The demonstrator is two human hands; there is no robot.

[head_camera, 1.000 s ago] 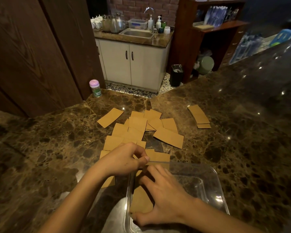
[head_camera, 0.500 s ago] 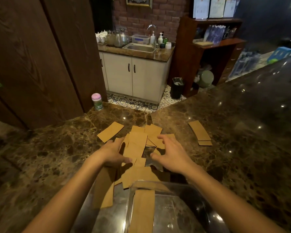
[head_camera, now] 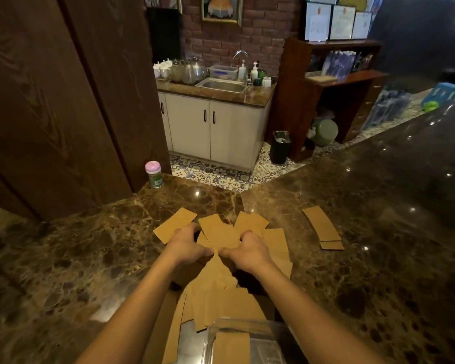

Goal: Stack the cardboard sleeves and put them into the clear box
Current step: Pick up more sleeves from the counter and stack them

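Several flat brown cardboard sleeves (head_camera: 222, 298) lie scattered on the dark marble counter (head_camera: 76, 258). My left hand (head_camera: 185, 245) and my right hand (head_camera: 247, 249) sit side by side at the far part of the pile, each with fingers curled over the edges of one sleeve (head_camera: 218, 233) between them. A loose sleeve (head_camera: 174, 225) lies to the left of my left hand. The clear box (head_camera: 263, 328) stands at the bottom edge, with a sleeve (head_camera: 230, 348) lying inside it. A small separate stack of sleeves (head_camera: 323, 227) lies to the right.
A small jar with a pink lid (head_camera: 154, 174) stands at the counter's far left corner by the wooden wall. Beyond the counter edge are a tiled floor, white cabinets with a sink (head_camera: 223, 85), a black bin (head_camera: 280, 147) and wooden shelves.
Both hands left the clear box and reached forward across the pile. They now close together on a sleeve at the far side, and the view has tilted up.
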